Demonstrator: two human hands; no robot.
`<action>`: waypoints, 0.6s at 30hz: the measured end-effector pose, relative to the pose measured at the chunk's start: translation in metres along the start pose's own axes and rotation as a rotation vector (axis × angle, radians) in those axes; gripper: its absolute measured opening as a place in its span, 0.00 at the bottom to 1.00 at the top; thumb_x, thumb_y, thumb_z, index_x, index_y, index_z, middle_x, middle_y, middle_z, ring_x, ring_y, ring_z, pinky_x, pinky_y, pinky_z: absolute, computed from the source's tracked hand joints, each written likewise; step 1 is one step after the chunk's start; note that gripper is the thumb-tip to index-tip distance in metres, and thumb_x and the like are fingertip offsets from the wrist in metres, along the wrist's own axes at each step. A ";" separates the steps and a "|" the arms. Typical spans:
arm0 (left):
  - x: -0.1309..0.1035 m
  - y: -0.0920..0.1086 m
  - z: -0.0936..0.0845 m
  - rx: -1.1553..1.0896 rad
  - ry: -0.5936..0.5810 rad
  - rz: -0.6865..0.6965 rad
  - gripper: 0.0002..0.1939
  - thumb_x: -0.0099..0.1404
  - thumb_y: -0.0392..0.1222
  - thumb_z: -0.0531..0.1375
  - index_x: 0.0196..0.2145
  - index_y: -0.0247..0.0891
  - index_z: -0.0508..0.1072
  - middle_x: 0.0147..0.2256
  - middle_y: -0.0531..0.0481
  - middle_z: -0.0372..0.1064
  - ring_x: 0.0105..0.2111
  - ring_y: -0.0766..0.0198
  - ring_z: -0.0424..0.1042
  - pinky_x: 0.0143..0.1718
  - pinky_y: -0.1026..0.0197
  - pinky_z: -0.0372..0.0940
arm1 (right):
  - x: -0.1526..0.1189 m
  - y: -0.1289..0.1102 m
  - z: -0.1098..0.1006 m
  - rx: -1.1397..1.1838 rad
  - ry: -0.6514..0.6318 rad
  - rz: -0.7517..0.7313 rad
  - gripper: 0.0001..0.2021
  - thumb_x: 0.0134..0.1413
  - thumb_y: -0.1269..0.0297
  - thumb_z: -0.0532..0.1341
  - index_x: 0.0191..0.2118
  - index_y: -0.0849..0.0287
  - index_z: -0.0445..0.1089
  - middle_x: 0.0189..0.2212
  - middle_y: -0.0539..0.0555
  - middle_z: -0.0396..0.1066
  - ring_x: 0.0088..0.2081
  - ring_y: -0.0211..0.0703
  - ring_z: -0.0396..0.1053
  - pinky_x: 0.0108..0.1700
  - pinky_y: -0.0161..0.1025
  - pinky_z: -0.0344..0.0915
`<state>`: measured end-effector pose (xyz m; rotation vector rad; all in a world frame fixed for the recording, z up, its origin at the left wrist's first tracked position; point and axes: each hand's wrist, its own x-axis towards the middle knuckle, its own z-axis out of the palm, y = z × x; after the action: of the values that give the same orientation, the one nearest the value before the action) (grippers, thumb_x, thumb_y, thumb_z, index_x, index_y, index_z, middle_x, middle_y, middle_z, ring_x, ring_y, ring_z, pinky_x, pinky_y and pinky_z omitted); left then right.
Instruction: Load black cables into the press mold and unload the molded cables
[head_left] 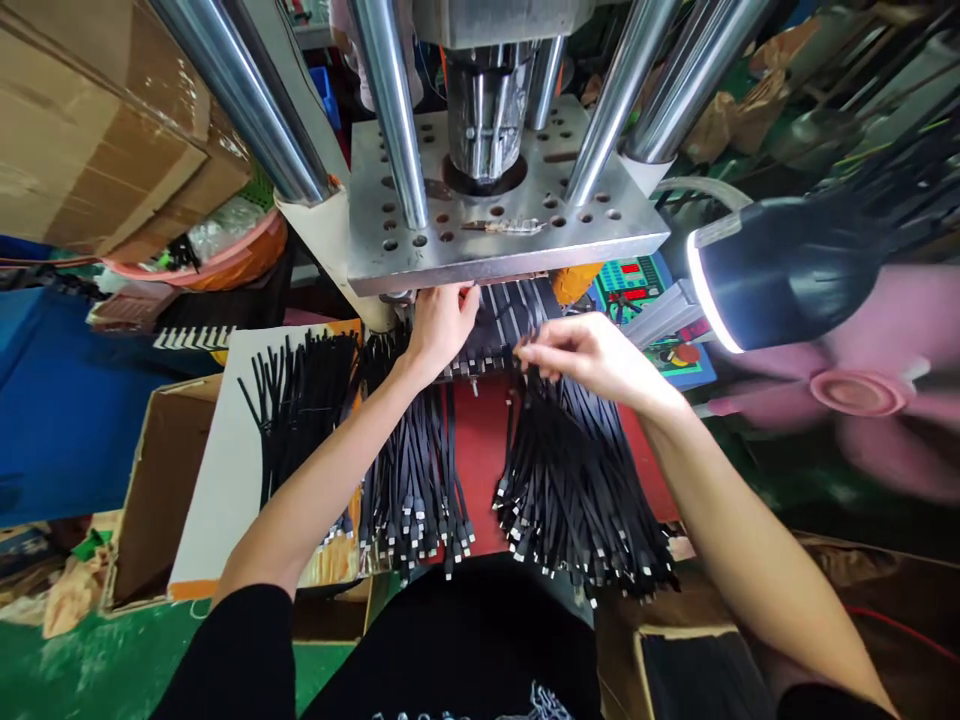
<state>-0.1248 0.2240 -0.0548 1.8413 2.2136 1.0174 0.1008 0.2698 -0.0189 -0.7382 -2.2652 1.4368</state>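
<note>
My left hand reaches to the front edge of the press's steel plate. Its fingers are curled, with the tips partly hidden beneath the plate, so what they grip does not show. My right hand pinches at the upper end of a thick bundle of black cables, on a black cable slightly smeared by motion. Between my hands, a row of black cables lies side by side in a fixture under the plate. Another bunch of black cables with metal-tipped plugs hangs below my left wrist.
Steel columns rise around the press. More black cables lie on a white board at the left. To the right are a control panel, a lamp and a spinning pink fan. Cardboard boxes stand beside the table.
</note>
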 end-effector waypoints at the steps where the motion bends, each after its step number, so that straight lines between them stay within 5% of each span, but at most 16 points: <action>1: -0.003 -0.001 0.000 -0.023 0.025 -0.019 0.09 0.75 0.34 0.57 0.41 0.34 0.78 0.37 0.43 0.80 0.33 0.61 0.78 0.44 0.57 0.73 | 0.018 0.005 -0.004 0.003 0.008 0.002 0.23 0.60 0.42 0.68 0.26 0.56 0.74 0.20 0.49 0.70 0.24 0.38 0.66 0.29 0.37 0.63; 4: -0.027 -0.002 -0.009 -0.104 0.014 0.177 0.15 0.77 0.38 0.56 0.55 0.31 0.75 0.52 0.37 0.79 0.45 0.59 0.81 0.50 0.56 0.76 | 0.056 0.019 -0.006 0.004 -0.008 0.004 0.22 0.60 0.43 0.68 0.25 0.56 0.73 0.20 0.50 0.71 0.23 0.38 0.66 0.29 0.38 0.67; 7: -0.053 -0.003 -0.022 -0.018 -0.177 0.573 0.19 0.78 0.40 0.57 0.62 0.31 0.72 0.62 0.33 0.72 0.63 0.51 0.72 0.64 0.45 0.71 | 0.074 0.030 -0.004 0.023 -0.045 -0.009 0.20 0.60 0.47 0.68 0.26 0.56 0.72 0.22 0.50 0.72 0.22 0.37 0.66 0.26 0.38 0.67; 9: -0.062 -0.001 -0.028 0.106 -0.287 0.708 0.19 0.78 0.40 0.58 0.62 0.31 0.72 0.64 0.32 0.71 0.68 0.47 0.67 0.67 0.40 0.67 | 0.078 0.035 -0.003 0.026 -0.030 -0.029 0.20 0.59 0.48 0.69 0.25 0.56 0.70 0.21 0.49 0.70 0.21 0.37 0.66 0.24 0.37 0.66; 13: -0.064 0.011 -0.026 0.315 -0.301 0.689 0.19 0.77 0.40 0.59 0.60 0.25 0.73 0.64 0.28 0.71 0.66 0.42 0.68 0.66 0.40 0.67 | 0.076 0.044 0.000 0.031 0.081 -0.077 0.21 0.59 0.48 0.69 0.25 0.57 0.69 0.19 0.48 0.67 0.19 0.36 0.65 0.22 0.35 0.64; 18: -0.073 0.029 -0.016 0.390 -0.281 0.588 0.29 0.76 0.51 0.62 0.65 0.26 0.71 0.66 0.27 0.68 0.67 0.38 0.67 0.69 0.36 0.62 | 0.076 0.051 0.005 0.105 0.140 -0.088 0.16 0.57 0.49 0.70 0.36 0.58 0.76 0.30 0.52 0.76 0.22 0.37 0.66 0.21 0.35 0.65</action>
<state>-0.0883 0.1534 -0.0518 2.7019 1.8322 0.3330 0.0492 0.3293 -0.0658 -0.6765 -2.0738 1.4057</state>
